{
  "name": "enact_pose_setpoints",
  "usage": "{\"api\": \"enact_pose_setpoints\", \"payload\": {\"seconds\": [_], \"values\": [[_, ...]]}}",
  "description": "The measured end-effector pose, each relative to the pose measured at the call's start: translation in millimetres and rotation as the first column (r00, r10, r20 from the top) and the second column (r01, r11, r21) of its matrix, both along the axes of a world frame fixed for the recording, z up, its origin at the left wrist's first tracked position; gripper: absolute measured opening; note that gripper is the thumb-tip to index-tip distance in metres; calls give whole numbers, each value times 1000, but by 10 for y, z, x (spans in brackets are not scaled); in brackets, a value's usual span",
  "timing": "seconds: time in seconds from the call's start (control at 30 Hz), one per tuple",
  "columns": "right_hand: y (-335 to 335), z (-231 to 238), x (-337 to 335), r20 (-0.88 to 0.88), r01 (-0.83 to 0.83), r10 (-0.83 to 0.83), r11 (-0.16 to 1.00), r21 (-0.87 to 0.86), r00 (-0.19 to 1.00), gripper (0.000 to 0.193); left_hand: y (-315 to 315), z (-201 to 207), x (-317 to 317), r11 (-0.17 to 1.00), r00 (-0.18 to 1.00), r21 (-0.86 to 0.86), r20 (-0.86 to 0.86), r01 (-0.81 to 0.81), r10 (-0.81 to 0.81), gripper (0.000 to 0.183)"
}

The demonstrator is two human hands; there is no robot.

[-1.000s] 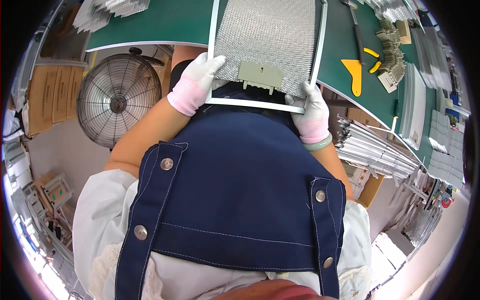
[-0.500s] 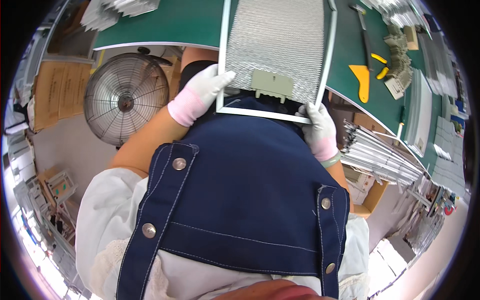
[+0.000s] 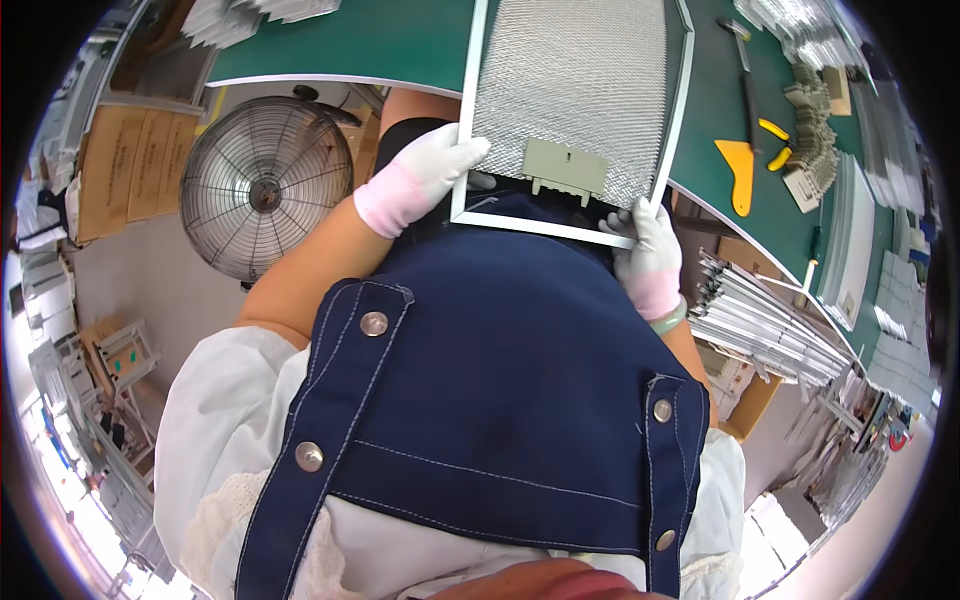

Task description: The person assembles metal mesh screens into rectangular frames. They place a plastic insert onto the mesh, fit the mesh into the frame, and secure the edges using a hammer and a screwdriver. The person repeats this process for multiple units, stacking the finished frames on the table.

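Note:
A silver metal frame (image 3: 545, 229) is held between my two hands, its near end hanging over the bench edge close to my apron. Inside it lies a sheet of metal mesh (image 3: 575, 80), which stops short of the frame's near bar. A grey-beige plastic clip piece (image 3: 566, 168) sits on the mesh's near edge, its prongs pointing toward me. My left hand (image 3: 434, 165), in a white and pink glove, grips the left side bar near the corner. Gloved likewise, my right hand (image 3: 648, 255) pinches the near right corner, its fingers partly under the bar.
On the green bench (image 3: 350, 45) to the right lie a hammer (image 3: 743, 60), a yellow scraper (image 3: 738, 178), yellow-handled pliers (image 3: 776, 145) and a row of beige plastic pieces (image 3: 808, 140). A round fan (image 3: 266, 192) stands left. Metal strips (image 3: 765, 325) are stacked below the bench at right.
The whole scene has shifted slightly right in the view. Both hands keep the same hold on the frame, and the mesh and clip piece stay in the same place within it.

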State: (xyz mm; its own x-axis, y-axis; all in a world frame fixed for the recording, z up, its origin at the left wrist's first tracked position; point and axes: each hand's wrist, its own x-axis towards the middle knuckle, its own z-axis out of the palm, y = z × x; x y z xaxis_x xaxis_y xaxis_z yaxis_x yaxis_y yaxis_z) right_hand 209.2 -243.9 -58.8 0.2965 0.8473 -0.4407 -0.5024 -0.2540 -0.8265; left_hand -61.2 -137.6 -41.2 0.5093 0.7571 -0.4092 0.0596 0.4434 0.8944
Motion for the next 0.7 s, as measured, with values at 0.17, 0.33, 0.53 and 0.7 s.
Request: {"api": "enact_pose_setpoints", "payload": {"seconds": [0.17,0.33,0.53,0.7], "values": [[34,-31,4,99,80,-79,997,-7,992,15,61,-119,-42,984,985,65,-61,167,-163,39],[34,26,-7,-10,93,-93,996,-6,996,14,30,-191,-31,994,994,46,-35,104,-102,38],[34,-11,160,-192,-67,66,998,0,979,14,63,-300,-68,998,998,-6,-1,62,-62,37],[19,-44,178,-169,-22,19,1000,-19,985,13,6,-147,-37,996,997,37,-24,77,-76,37]]}}
